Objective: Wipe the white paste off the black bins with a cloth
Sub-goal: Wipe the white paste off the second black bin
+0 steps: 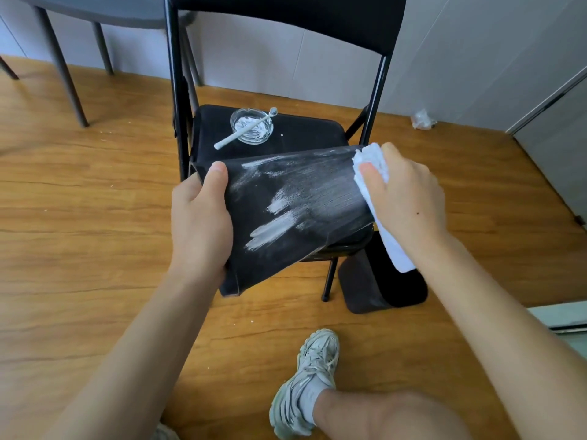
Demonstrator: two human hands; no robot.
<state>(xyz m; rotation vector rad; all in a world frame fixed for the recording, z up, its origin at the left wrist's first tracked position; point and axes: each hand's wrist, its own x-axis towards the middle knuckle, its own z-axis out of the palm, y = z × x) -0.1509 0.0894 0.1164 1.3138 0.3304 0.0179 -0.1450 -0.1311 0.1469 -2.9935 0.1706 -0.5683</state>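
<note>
Left hand (200, 217) is gripping the near end of a black bin (295, 217) lying tilted on its side between the two hands, thumb lying over the top face, the bin's far edge resting on the seat of a black folding chair (305, 131). Right hand (409, 201) is pressing a folded white cloth (373, 163) against the bin's right end, fingers curled round the cloth, while white paste (276, 230) is showing in streaks and a thin haze across the face between the hands. Beyond the hands, a glass dish (252, 127) with a white brush (244, 130) laid across it is sitting on the seat; below the right hand, a second black bin (381, 284) is standing on the wooden floor (95, 233).
</note>
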